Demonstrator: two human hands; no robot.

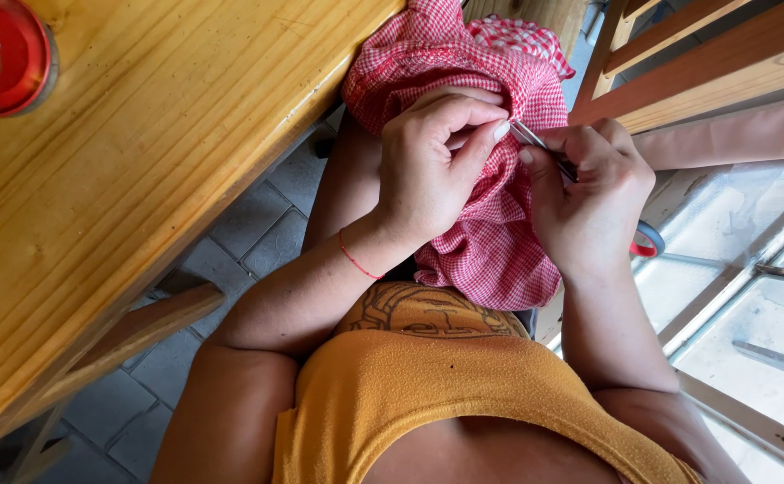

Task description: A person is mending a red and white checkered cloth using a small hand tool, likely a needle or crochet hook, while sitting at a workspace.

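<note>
Over the lap, left hand [428,170] pinches checked cloth [490,242]; right hand [589,197] fingers grip scissors [544,148].

Tight working pocket between a table edge and wooden slats

The wooden table [141,161] fills the left and upper left of the frame, its edge running diagonally just beside the left hand [432,166], so that side is walled off; a red round lid [2,54] sits in the top left corner. Wooden slats [706,63] cross the upper right, close above the right hand [589,193]. Red checked cloth [490,242] bunches under and between both hands at centre. Open room lies at lower left, over the tiled floor [257,224] beneath the table, and at lower right above the glass pane [759,350].
</note>
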